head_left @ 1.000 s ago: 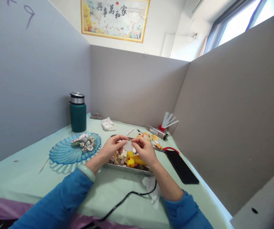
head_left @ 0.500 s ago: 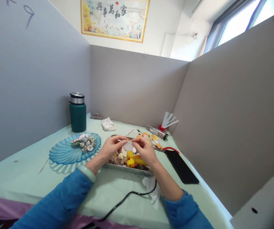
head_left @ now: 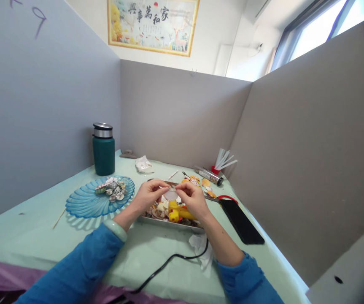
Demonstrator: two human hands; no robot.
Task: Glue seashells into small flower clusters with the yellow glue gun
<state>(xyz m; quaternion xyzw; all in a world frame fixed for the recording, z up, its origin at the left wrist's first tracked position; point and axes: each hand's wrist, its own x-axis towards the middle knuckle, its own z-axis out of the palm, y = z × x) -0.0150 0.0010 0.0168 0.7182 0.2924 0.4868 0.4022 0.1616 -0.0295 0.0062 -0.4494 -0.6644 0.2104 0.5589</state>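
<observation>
Between the fingertips of both hands is a thin, pale round piece (head_left: 171, 195), perhaps a shell. My left hand (head_left: 149, 195) pinches its left side, and my right hand (head_left: 193, 197) pinches its right side. Both hands are closed on it above a metal tray (head_left: 172, 225) of shells and small pieces. A yellow glue gun (head_left: 178, 212) lies on the tray, partly behind my right hand. Further left, a blue scalloped plate (head_left: 82, 200) bears a cluster of small shells (head_left: 114, 189).
A green bottle (head_left: 103, 154) stands behind the plate. At right are a black phone (head_left: 241, 221), red-handled scissors (head_left: 227, 197), a clear tube (head_left: 208, 175) and glue sticks (head_left: 222, 160) in a red holder. A black cable (head_left: 175, 256) and tissue (head_left: 202, 253) lie in front of the tray.
The pale round piece has tilted slightly between my fingertips, so its face looks narrower. Both hands stay in nearly the same place.
</observation>
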